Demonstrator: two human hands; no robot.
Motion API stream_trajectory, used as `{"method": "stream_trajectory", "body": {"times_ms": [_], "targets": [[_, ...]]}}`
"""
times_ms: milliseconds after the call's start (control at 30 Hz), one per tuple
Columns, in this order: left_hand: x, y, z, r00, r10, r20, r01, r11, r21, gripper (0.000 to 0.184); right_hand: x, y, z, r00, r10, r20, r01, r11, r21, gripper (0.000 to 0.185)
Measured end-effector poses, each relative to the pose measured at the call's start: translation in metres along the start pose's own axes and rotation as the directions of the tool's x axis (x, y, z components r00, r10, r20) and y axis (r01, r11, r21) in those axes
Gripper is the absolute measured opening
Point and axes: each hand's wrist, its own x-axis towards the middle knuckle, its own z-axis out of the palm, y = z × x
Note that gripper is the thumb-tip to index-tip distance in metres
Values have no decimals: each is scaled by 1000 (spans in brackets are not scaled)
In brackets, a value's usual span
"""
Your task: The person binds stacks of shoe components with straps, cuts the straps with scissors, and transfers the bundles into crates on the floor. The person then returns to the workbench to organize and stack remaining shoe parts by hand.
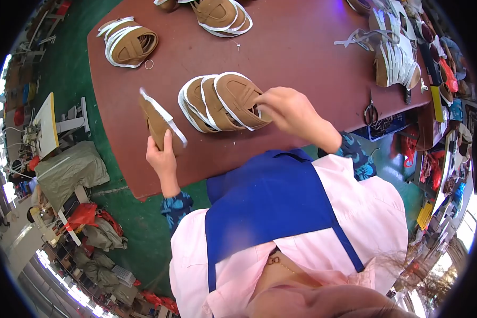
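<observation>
My left hand [163, 153] is closed round the lower end of a brown shoe upper [158, 119] with a white edge, raised over the left part of the red-brown table [281, 58]. To its right lies a row of overlapping brown shoe uppers [212, 103] with white rims. My right hand [286, 108] is at the right end of this row, its fingers bent together at the edge of the last upper. Whether those fingers pinch the upper cannot be made out.
More brown uppers lie at the back left [128, 45] and back middle [222, 16]. At the right are a stack of uppers [395, 63], grey straps [368, 38], black scissors [371, 112] and a blue basket [384, 130] beside the table edge.
</observation>
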Motion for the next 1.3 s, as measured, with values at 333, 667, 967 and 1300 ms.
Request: {"method": "stream_trajectory", "body": {"times_ms": [333, 667, 967, 1300], "targets": [[-20, -61, 90, 978, 22, 207, -61, 981, 183, 25, 35, -164, -59, 505, -790, -349, 821, 564, -89, 22], [-13, -26, 186, 932, -200, 302, 73, 920, 385, 49, 42, -176, -45, 590, -744, -312, 765, 640, -79, 31], [-27, 36, 151, 810, -32, 585, 545, 408, -733, 30, 37, -146, -50, 721, -613, -323, 639, 769, -32, 20], [-17, 71, 103, 907, 54, 418, 371, 366, -853, 31, 5, 41, 8, 810, 413, 416, -526, 199, 827, 48]]}}
